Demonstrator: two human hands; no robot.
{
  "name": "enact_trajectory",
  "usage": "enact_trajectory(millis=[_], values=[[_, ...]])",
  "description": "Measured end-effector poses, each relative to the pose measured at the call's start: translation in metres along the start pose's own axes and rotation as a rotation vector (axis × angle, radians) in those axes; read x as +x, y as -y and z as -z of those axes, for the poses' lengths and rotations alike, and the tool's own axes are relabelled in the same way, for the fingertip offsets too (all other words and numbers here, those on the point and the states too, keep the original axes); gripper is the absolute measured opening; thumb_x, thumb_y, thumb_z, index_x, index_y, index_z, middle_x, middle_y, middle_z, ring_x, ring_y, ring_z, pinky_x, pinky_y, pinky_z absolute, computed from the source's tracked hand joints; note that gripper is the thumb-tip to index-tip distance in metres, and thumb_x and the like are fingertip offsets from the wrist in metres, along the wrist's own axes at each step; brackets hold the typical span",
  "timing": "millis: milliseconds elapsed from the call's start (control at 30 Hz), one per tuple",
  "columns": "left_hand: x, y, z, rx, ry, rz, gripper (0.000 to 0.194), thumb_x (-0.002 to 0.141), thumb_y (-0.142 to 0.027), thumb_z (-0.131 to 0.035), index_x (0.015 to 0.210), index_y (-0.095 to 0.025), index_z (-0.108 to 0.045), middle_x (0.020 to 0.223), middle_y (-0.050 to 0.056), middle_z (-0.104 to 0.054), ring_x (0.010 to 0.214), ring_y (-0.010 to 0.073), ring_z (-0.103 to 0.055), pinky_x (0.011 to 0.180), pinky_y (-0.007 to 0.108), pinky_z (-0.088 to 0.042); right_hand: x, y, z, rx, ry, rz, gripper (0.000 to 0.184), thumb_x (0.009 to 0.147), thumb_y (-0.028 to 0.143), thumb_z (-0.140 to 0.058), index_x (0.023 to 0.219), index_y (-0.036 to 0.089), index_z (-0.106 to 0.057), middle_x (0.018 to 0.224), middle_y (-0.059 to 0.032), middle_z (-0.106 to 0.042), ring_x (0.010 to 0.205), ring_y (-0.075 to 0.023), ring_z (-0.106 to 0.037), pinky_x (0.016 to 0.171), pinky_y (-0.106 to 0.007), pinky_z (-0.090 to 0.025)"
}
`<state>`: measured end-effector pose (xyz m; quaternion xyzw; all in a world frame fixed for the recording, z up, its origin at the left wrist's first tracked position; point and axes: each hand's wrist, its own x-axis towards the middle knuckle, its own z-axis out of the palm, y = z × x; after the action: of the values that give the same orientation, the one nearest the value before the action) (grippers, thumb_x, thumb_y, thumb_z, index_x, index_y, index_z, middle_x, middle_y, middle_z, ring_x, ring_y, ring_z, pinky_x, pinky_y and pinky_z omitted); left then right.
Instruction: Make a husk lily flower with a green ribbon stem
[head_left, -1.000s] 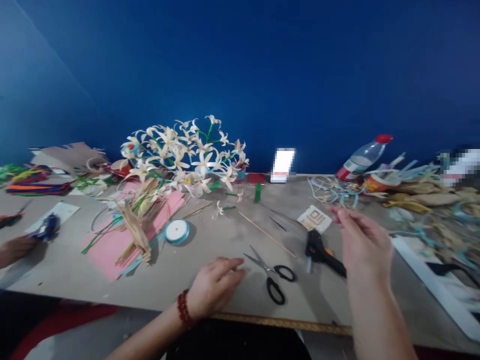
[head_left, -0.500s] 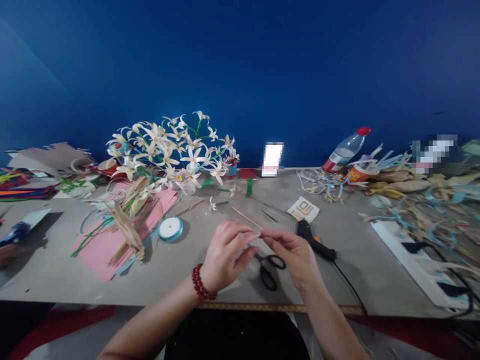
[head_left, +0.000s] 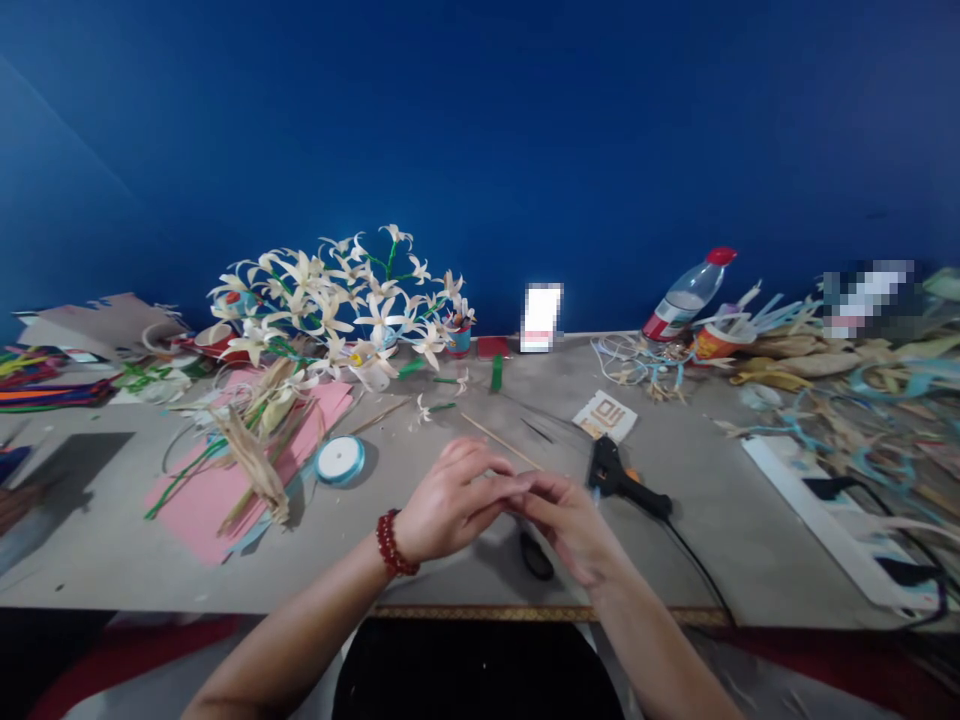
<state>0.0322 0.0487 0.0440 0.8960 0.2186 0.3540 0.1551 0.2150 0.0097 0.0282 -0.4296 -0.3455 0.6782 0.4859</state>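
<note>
Over the middle of the grey table, my left hand (head_left: 455, 502) and my right hand (head_left: 564, 518) meet at the fingertips. The fingers of both are pinched together, and whatever lies between them is too small or hidden to make out. A red bead bracelet (head_left: 395, 544) circles my left wrist. Under my right hand, black scissors (head_left: 535, 556) lie partly covered, one handle loop showing. A thin wooden stick (head_left: 498, 440) rests just beyond my fingers. To the right of my right hand is a black glue gun (head_left: 628, 482) with its cord running to the front edge.
White flowers on green stems (head_left: 337, 300) stand at the back left. Pink paper (head_left: 195, 510) under dried husks and a ribbon spool (head_left: 340, 460) lie left. A power strip (head_left: 840, 530), a bottle (head_left: 686, 298) and scraps fill the right. Another person's hand (head_left: 19, 508) shows far left.
My hands have come closer together, the right one shifting left and covering more of the scissors. At the far left, the other person's hand and the tool by it have moved.
</note>
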Motion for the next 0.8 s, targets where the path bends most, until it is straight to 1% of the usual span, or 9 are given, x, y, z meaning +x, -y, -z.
enact_trajectory(millis=[100, 200, 267, 300, 367, 500, 600, 700, 800], values=[[-0.001, 0.003, -0.003, -0.187, -0.116, 0.076, 0.015, 0.091, -0.021, -0.058, 0.100, -0.021, -0.070, 0.098, 0.008, -0.072, 0.093, 0.0188, -0.065, 0.095, 0.040, -0.047, -0.003, 0.000, -0.003, 0.051, 0.059, -0.025, 0.025, 0.065, 0.036, -0.086, 0.086, 0.023, -0.080, 0.090, -0.0035, -0.078, 0.088, -0.0204, -0.070, 0.090, -0.034, -0.052], [-0.002, 0.006, -0.004, -0.358, -0.269, 0.264, 0.009, 0.090, -0.022, -0.061, 0.087, -0.018, -0.069, 0.089, 0.008, -0.072, 0.088, 0.0194, -0.067, 0.083, 0.036, -0.053, -0.006, 0.000, -0.005, 0.158, 0.129, -0.033, 0.025, 0.076, 0.042, -0.077, 0.091, 0.022, -0.079, 0.103, -0.0080, -0.077, 0.102, -0.0255, -0.068, 0.096, -0.042, -0.050], [-0.003, 0.008, -0.002, -0.396, -0.354, 0.386, 0.010, 0.089, -0.023, -0.062, 0.084, -0.017, -0.068, 0.086, 0.008, -0.071, 0.087, 0.0199, -0.067, 0.079, 0.034, -0.054, -0.006, 0.000, -0.005, 0.222, 0.160, -0.028, 0.031, 0.083, 0.048, -0.068, 0.095, 0.022, -0.079, 0.110, -0.0098, -0.075, 0.113, -0.0277, -0.065, 0.100, -0.045, -0.048], [-0.003, 0.008, -0.001, -0.390, -0.380, 0.416, 0.010, 0.089, -0.023, -0.062, 0.084, -0.017, -0.068, 0.085, 0.008, -0.071, 0.088, 0.0200, -0.067, 0.078, 0.034, -0.054, -0.006, 0.000, -0.005, 0.237, 0.176, -0.028, 0.034, 0.086, 0.051, -0.063, 0.097, 0.022, -0.078, 0.114, -0.0103, -0.074, 0.118, -0.0279, -0.062, 0.102, -0.046, -0.046], [-0.005, 0.009, 0.002, -0.343, -0.396, 0.399, 0.009, 0.089, -0.022, -0.061, 0.085, -0.017, -0.067, 0.086, 0.007, -0.071, 0.088, 0.0200, -0.067, 0.079, 0.035, -0.053, -0.005, 0.000, -0.004, 0.240, 0.209, -0.035, 0.042, 0.090, 0.055, -0.054, 0.103, 0.022, -0.076, 0.120, -0.0106, -0.071, 0.124, -0.0277, -0.057, 0.107, -0.047, -0.041], [-0.009, 0.004, 0.002, -0.131, -0.388, 0.207, 0.007, 0.089, -0.017, -0.061, 0.089, -0.020, -0.067, 0.096, 0.008, -0.071, 0.093, 0.0205, -0.065, 0.087, 0.040, -0.051, -0.004, 0.002, -0.004, 0.258, 0.257, -0.064, 0.052, 0.093, 0.060, -0.041, 0.112, 0.023, -0.073, 0.126, -0.0097, -0.068, 0.128, -0.0276, -0.054, 0.111, -0.049, -0.036], [-0.010, 0.003, -0.002, 0.006, -0.363, 0.148, 0.009, 0.090, -0.016, -0.058, 0.092, -0.021, -0.065, 0.104, 0.008, -0.071, 0.098, 0.0216, -0.063, 0.094, 0.045, -0.047, -0.005, 0.004, -0.007, 0.294, 0.274, -0.053, 0.056, 0.095, 0.061, -0.036, 0.120, 0.023, -0.069, 0.129, -0.0096, -0.066, 0.129, -0.0267, -0.053, 0.112, -0.049, -0.034], [-0.011, 0.006, -0.005, 0.089, -0.281, 0.102, 0.010, 0.091, -0.015, -0.056, 0.093, -0.021, -0.064, 0.106, 0.008, -0.071, 0.099, 0.0209, -0.063, 0.097, 0.044, -0.045, -0.007, 0.003, -0.008, 0.269, 0.284, -0.031, 0.058, 0.094, 0.063, -0.035, 0.127, 0.024, -0.064, 0.134, -0.0095, -0.063, 0.131, -0.0266, -0.052, 0.113, -0.050, -0.034], [-0.018, 0.008, -0.003, 0.148, -0.188, 0.128, 0.009, 0.093, -0.017, -0.052, 0.093, -0.019, -0.061, 0.098, 0.009, -0.070, 0.094, 0.0198, -0.064, 0.088, 0.037, -0.050, -0.009, 0.002, -0.006, 0.163, 0.297, 0.010, 0.052, 0.092, 0.060, -0.046, 0.128, 0.027, -0.063, 0.136, -0.0088, -0.061, 0.130, -0.0278, -0.051, 0.110, -0.050, -0.037]])
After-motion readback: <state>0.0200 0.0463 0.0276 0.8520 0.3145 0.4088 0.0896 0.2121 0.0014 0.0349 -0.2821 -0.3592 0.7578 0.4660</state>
